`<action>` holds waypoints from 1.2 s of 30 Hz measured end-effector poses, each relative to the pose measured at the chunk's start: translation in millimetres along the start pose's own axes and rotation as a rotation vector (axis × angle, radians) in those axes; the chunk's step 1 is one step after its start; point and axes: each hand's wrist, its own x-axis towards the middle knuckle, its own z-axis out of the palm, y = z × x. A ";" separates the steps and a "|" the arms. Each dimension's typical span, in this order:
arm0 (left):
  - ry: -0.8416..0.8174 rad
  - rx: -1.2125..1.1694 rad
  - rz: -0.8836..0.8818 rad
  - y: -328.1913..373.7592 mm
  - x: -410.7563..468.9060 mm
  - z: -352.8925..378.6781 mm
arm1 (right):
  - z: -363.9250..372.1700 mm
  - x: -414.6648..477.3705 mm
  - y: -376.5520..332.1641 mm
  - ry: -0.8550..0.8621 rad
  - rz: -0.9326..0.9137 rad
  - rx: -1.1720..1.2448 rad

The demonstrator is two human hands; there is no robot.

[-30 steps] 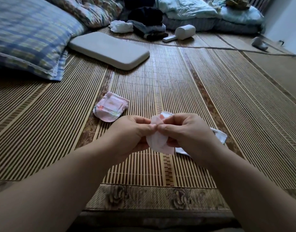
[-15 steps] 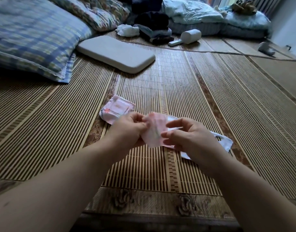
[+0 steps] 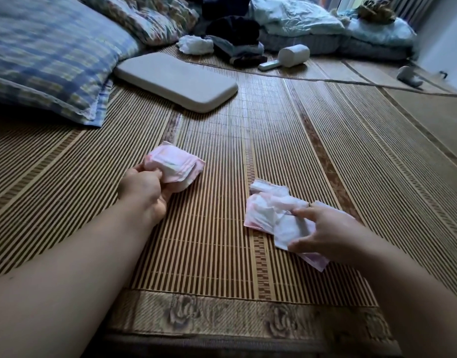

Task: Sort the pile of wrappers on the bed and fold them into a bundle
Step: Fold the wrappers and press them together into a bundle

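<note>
A folded pink bundle of wrappers (image 3: 174, 165) lies on the bamboo mat (image 3: 222, 241) left of centre. My left hand (image 3: 144, 187) grips its near edge with closed fingers. To the right, a loose pile of pink and white wrappers (image 3: 270, 213) is spread flat on the mat. My right hand (image 3: 323, 231) rests on that pile, thumb and fingers pinching a wrapper at its near right side. Part of the pile is hidden under my right hand.
A flat grey cushion (image 3: 178, 80) lies further back, a blue checked pillow (image 3: 46, 55) at the far left. Dark folded clothes (image 3: 235, 40), a white handheld device (image 3: 289, 56) and light-blue bedding (image 3: 312, 24) line the far edge. The mat's woven border (image 3: 222, 313) runs along the front.
My hands were together at the centre folding one pink wrapper. They have parted: the left went to the bundle on the left, the right dropped onto the loose pile.
</note>
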 end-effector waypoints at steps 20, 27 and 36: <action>0.021 0.431 0.124 -2.8 10.7 -3.2 | 2.5 -10.7 -0.7 0.035 -0.041 0.042; 0.101 0.863 0.468 3.3 -3.2 -8.8 | 3.2 -6.1 2.7 0.039 -0.035 0.086; -0.352 1.221 0.909 -20.3 -62.0 6.8 | 1.6 -6.4 -2.2 0.173 -0.038 0.211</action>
